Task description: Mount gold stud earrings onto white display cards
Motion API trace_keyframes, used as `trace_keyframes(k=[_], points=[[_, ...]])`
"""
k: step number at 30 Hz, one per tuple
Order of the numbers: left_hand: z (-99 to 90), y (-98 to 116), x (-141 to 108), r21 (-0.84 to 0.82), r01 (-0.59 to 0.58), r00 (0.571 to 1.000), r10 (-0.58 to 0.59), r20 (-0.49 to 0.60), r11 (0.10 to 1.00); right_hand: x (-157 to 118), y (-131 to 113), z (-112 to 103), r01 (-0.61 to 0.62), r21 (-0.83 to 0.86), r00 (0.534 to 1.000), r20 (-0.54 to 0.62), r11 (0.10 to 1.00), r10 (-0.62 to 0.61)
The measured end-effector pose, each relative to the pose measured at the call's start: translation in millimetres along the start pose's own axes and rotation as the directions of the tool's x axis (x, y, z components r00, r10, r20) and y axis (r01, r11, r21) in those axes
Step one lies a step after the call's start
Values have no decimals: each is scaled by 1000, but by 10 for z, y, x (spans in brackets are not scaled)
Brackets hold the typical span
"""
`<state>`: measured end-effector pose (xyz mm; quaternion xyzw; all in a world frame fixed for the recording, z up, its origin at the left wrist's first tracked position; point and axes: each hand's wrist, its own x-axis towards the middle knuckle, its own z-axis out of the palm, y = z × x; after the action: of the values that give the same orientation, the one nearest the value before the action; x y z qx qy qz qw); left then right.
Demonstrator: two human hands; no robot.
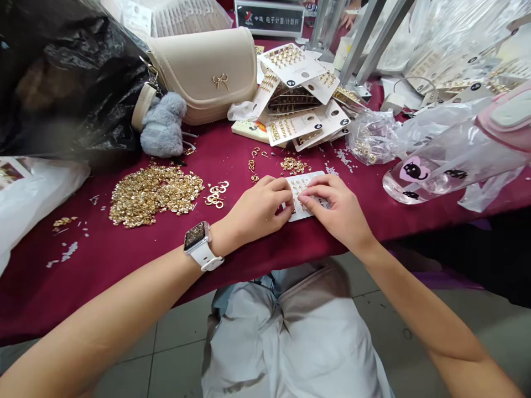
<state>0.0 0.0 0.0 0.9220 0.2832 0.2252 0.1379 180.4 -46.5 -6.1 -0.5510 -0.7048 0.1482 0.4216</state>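
Note:
A white earring card [299, 193] with rows of small gold earrings lies near the table's front edge, between my hands. My left hand [262, 209] is closed, its curled fingers at the card's left edge. Over the right side of the card, my right hand [338, 209] pinches thumb and fingertips together at the earrings; whatever is between them is too small to make out. Just beyond the card sits a small heap of gold pieces [293, 165]. Several gold hoops [216, 194] lie left of my left hand, beside a large pile of gold earring backs [153, 193].
A cream handbag [203, 66] with a grey plush charm [164, 124] stands at the back. Stacked earring cards [294, 124] lie beside it. On the right is a clear bottle [452, 149] on its side; a black plastic bag [70, 83] fills the left.

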Motion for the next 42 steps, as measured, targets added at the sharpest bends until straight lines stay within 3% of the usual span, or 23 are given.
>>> trace_keyframes(k=[5, 24, 42], points=[[14, -4, 7, -41, -4, 999, 2, -43, 999, -24, 3, 44, -43, -23, 999, 12, 999, 43], [-34, 16, 36, -163, 36, 999, -38, -12, 986, -38, -24, 90, -77, 96, 997, -5, 992, 77], [-30, 5, 25, -206, 5, 1000, -9, -22, 979, -34, -67, 102, -23, -25, 1000, 11, 999, 24]])
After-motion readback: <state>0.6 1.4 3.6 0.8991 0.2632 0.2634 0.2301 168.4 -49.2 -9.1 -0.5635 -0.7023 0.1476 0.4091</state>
